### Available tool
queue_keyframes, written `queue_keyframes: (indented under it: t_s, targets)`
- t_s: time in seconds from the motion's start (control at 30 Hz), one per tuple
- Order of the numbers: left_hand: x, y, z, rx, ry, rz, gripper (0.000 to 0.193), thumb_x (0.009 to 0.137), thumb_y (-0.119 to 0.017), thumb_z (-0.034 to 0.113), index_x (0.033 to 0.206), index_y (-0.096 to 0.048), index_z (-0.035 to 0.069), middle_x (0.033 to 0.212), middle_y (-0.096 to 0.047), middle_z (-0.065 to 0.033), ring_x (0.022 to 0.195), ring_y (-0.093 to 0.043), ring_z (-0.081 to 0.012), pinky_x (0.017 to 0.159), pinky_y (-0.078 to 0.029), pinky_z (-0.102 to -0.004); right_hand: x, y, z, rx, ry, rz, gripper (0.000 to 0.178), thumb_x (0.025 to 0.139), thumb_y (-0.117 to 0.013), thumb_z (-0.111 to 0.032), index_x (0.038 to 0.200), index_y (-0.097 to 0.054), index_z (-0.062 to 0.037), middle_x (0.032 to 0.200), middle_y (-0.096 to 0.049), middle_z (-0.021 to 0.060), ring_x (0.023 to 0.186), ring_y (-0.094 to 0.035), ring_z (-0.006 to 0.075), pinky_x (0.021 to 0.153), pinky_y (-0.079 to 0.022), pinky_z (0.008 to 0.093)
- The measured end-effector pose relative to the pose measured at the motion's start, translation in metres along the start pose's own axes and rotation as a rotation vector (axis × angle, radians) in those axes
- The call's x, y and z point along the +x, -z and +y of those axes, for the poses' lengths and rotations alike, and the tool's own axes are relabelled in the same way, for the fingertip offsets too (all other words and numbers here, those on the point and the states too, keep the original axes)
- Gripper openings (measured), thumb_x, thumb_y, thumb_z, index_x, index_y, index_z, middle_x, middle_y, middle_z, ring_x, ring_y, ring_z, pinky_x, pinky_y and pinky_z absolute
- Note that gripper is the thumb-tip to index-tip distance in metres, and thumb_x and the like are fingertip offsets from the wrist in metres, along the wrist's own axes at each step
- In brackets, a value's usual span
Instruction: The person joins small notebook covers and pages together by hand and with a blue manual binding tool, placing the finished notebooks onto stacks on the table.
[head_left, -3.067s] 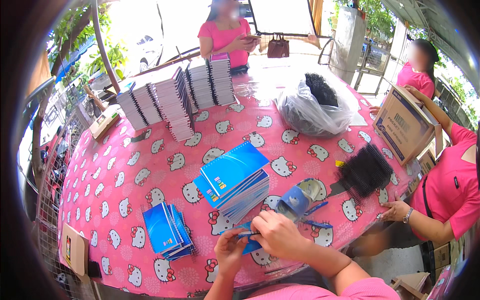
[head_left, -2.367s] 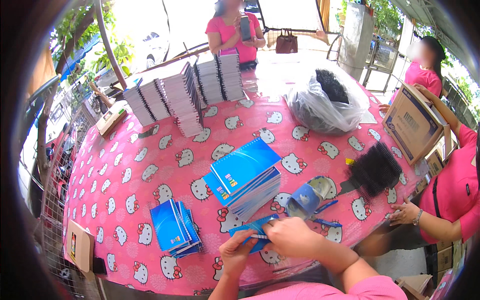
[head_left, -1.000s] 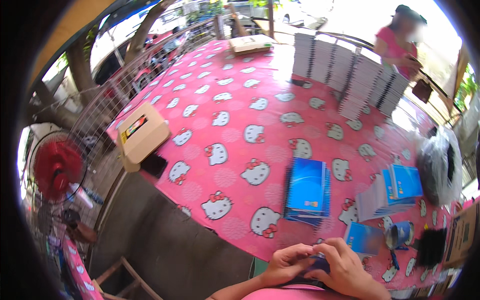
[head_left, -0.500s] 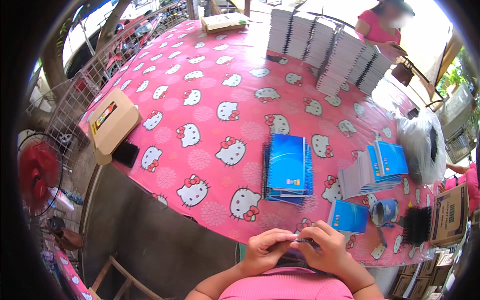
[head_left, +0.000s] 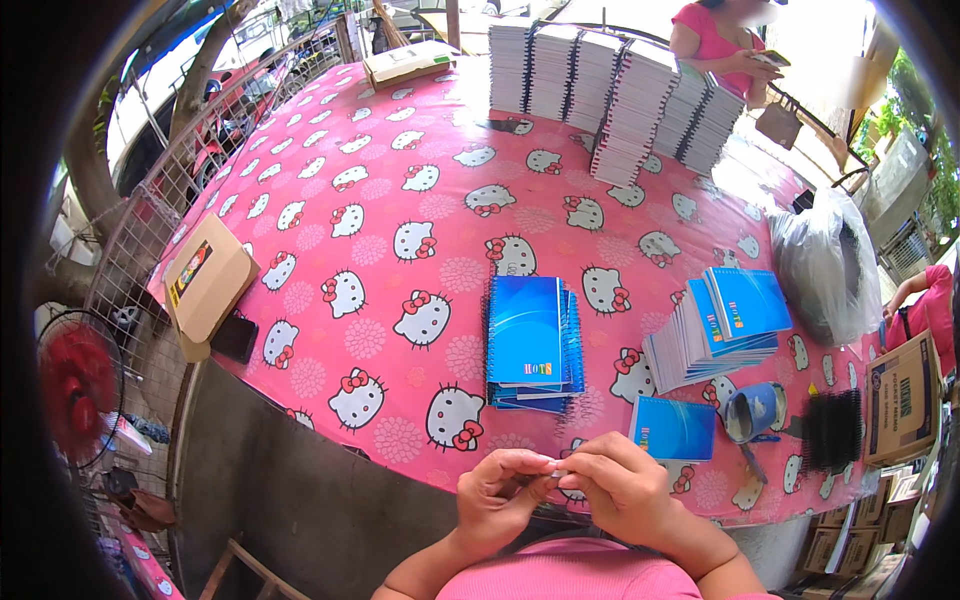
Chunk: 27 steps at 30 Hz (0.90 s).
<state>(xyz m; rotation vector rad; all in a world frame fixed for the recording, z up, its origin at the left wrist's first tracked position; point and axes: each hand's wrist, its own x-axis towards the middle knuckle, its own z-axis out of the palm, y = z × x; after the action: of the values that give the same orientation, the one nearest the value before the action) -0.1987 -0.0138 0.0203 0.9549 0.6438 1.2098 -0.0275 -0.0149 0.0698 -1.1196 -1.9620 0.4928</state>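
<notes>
My left hand (head_left: 500,497) and my right hand (head_left: 627,487) meet at the table's front edge, thumbs and fingertips pinched together. Whatever small thing lies between the fingertips is too hidden to name. Just beyond them stands a stack of blue spiral-bound notebooks (head_left: 525,325). To the right of that, a fanned pile of blue-covered pads (head_left: 715,335) leans over. One blue-covered pad (head_left: 675,428) lies flat close to my right hand. Beside it are a blue mug (head_left: 755,410) and a bunch of black binding coils (head_left: 832,430).
Tall stacks of spiral-bound books (head_left: 630,105) stand at the back of the pink table (head_left: 400,300). A plastic bag (head_left: 828,265) and a carton (head_left: 900,400) sit on the right, a cardboard box (head_left: 210,275) at the left. Another person (head_left: 710,45) stands behind the stacks.
The scene has shifted left in the picture. My hands stay together and sit slightly higher; the dark thing seen between my fingers before no longer shows. The far person's arms have moved.
</notes>
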Motion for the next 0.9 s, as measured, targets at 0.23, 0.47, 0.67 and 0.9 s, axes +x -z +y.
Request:
queue_keyframes:
  t_s: [0.23,0.47,0.67,0.9]
  targets:
    - [0.032,0.01,0.04,0.293,-0.276,0.077,0.037,0.084,-0.067,-0.009,0.118,-0.054,-0.003,0.112,-0.064,-0.0168,0.093,-0.066,-0.019,0.082,-0.054,-0.0289,0.004,0.019,0.014,0.114,-0.212,-0.075,0.072,0.077,-0.076,-0.003,0.138,-0.039,-0.0058,0.092,-0.059,0.0132,0.078,-0.062,0.0284,0.068,-0.051,0.035]
    - [0.074,0.027,0.028,0.328,-0.451,0.458,0.046,0.09,-0.066,0.009,0.132,-0.048,0.004,0.137,-0.05,-0.0126,0.129,-0.044,-0.0231,0.107,-0.031,-0.0428,0.086,-0.002,0.056,0.529,-0.45,0.269,0.048,0.083,-0.069,-0.005,0.121,-0.038,-0.0043,0.079,-0.06,0.0118,0.069,-0.062,0.023,0.061,-0.048,0.0339]
    - [0.071,0.026,0.004,0.48,-0.263,0.458,0.046,0.087,-0.066,0.007,0.131,-0.05,0.005,0.141,-0.045,-0.0103,0.131,-0.042,-0.0236,0.107,-0.03,-0.0444,0.069,-0.012,0.085,-0.394,-0.491,0.085,0.062,0.084,-0.069,-0.048,0.118,-0.041,-0.005,0.082,-0.064,0.0198,0.07,-0.066,0.0354,0.061,-0.05,0.0436]
    - [0.057,0.009,0.006,0.443,-0.292,0.369,0.041,0.086,-0.067,0.007,0.125,-0.054,0.006,0.143,-0.042,-0.01,0.13,-0.042,-0.0229,0.106,-0.032,-0.044,-0.058,0.078,0.053,-0.35,-0.697,0.01,0.047,0.084,-0.069,-0.043,0.103,-0.061,-0.0014,0.088,-0.066,0.0151,0.076,-0.067,0.0341,0.066,-0.051,0.0432]
